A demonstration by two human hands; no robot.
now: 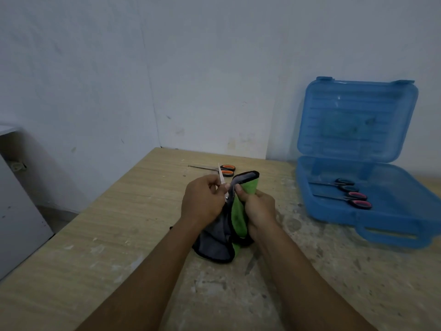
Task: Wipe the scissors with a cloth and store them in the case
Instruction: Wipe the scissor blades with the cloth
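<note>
Left hand [202, 203] grips one scissors [221, 179], right hand [259, 207] pinches one green cloth [238, 216]; one orange-handled pair [223, 170] at 12 o'clock; two in one blue case [393, 236] at 2 o'clock: dark-handled pair [338, 183], pink-handled pair [350, 199]

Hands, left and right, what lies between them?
In the head view, the scissors held by the left hand and a fold of the green-and-grey cloth gripped by the right hand lie between them.
</note>
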